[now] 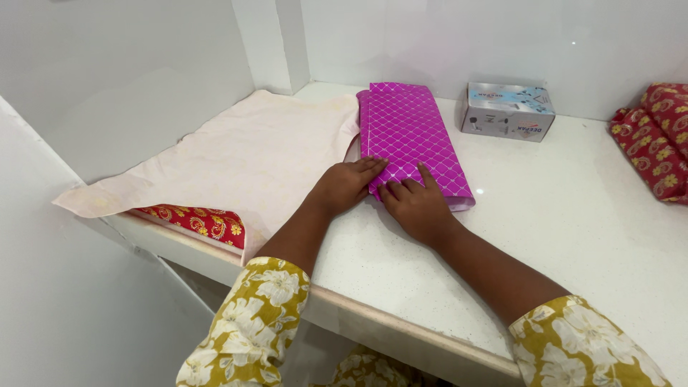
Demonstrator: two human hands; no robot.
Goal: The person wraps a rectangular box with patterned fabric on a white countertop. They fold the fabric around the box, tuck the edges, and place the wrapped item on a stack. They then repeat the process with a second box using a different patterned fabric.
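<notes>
A folded magenta cloth (408,136) with a white diamond grid lies on the white counter (573,215). My left hand (345,185) rests flat at its near left corner, fingertips on the cloth's edge. My right hand (418,208) presses on the near edge beside it, fingers spread over the cloth. Left of the cloth a pale pink garment (236,154) is spread flat and hangs over the counter's left edge.
A small grey and blue cardboard box (507,110) stands at the back by the wall. Red floral fabric (656,140) is heaped at the far right. More red floral cloth (197,221) shows under the pink garment at the front left edge. White walls enclose the counter.
</notes>
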